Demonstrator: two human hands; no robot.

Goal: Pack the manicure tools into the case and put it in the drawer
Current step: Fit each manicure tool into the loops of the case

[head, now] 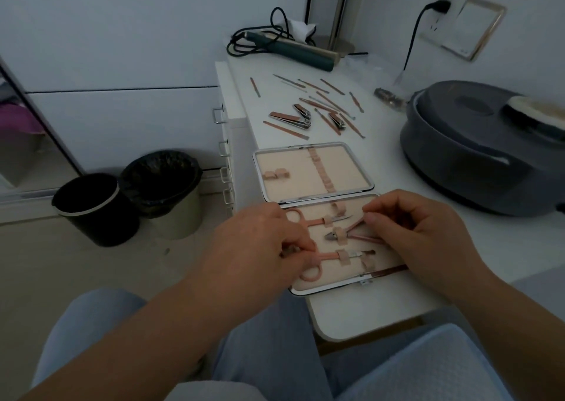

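Note:
The manicure case [312, 147] lies open on the white table, its cream lining showing elastic loops. In the near half sit pink scissors [308, 218], a cuticle nipper [351, 235], a second pair of pink scissors [333, 255] and tweezers [386, 270]. My left hand [260, 241] pinches a handle ring of the second scissors. My right hand [419, 232] grips the nipper's pink handles. Beyond the case, nail clippers [293, 118] and several thin copper-coloured tools [330, 101] lie loose on the table.
A grey lidded pot [477, 150] stands at the right. A hair tool with a black cord [293, 47] and a lamp base lie at the back. The drawer unit's handles [224, 153] run down the table's left side. Two bins [128, 199] stand on the floor.

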